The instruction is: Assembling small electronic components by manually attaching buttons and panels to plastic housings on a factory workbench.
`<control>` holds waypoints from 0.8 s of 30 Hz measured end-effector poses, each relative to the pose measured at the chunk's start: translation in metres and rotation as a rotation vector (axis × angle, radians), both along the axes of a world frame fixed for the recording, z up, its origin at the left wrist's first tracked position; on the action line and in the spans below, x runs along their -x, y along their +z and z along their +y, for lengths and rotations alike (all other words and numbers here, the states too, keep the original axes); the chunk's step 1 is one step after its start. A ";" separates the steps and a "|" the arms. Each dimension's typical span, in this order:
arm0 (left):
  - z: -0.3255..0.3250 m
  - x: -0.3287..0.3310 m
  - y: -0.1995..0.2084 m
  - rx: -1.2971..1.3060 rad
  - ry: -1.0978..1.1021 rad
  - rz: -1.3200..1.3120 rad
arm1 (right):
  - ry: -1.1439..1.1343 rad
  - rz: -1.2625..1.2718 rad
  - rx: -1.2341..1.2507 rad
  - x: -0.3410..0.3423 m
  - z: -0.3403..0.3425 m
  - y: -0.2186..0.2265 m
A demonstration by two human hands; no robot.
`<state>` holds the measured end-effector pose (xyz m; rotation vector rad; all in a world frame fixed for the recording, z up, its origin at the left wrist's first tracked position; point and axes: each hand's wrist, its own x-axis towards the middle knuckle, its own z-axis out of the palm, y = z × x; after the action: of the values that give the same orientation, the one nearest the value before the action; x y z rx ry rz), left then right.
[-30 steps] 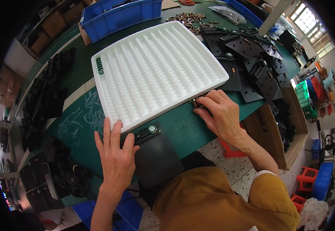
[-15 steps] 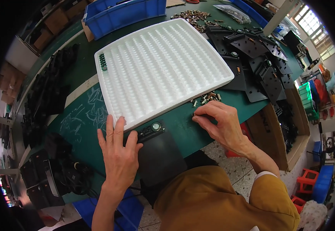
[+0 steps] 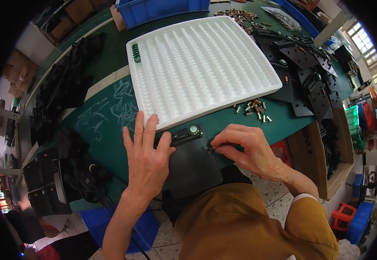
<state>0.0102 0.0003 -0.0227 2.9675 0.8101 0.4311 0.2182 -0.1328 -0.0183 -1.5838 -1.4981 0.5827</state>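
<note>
A flat black panel (image 3: 195,171) lies at the table's front edge, with a dark strip carrying a round silver-and-green part (image 3: 193,129) along its far side. My left hand (image 3: 147,160) rests by the panel's left side, fingers spread, the longer fingertips at the near corner of a white foam tray (image 3: 205,73). At the panel's right edge, my right hand (image 3: 251,149) pinches a small metal part (image 3: 215,147) between thumb and forefinger; its exact kind is too small to tell. A short row of small green parts (image 3: 136,53) sits in the tray's far left.
Small metal pieces (image 3: 253,110) lie loose right of the tray, with a larger heap (image 3: 238,16) behind it. Black panels (image 3: 310,82) are piled at right, above a cardboard box (image 3: 318,160). A blue bin (image 3: 166,11) stands at back; black adapters and cables (image 3: 82,173) lie left.
My right hand has moved left and nearer, from beside the loose metal pieces to the panel's right edge. My left hand stays by the panel; the whole view has shifted.
</note>
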 end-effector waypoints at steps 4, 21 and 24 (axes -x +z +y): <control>0.001 -0.004 -0.005 0.007 -0.021 -0.019 | 0.084 -0.162 -0.059 -0.002 0.002 -0.003; 0.003 -0.002 -0.007 -0.012 -0.042 -0.067 | 0.167 -0.295 0.033 0.010 0.001 -0.001; 0.003 -0.003 -0.007 -0.005 -0.041 -0.066 | 0.141 -0.243 -0.003 0.011 0.001 -0.007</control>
<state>0.0128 0.0037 -0.0302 2.9511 0.7420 0.5269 0.2071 -0.1322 -0.0250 -1.5999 -1.8014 0.4776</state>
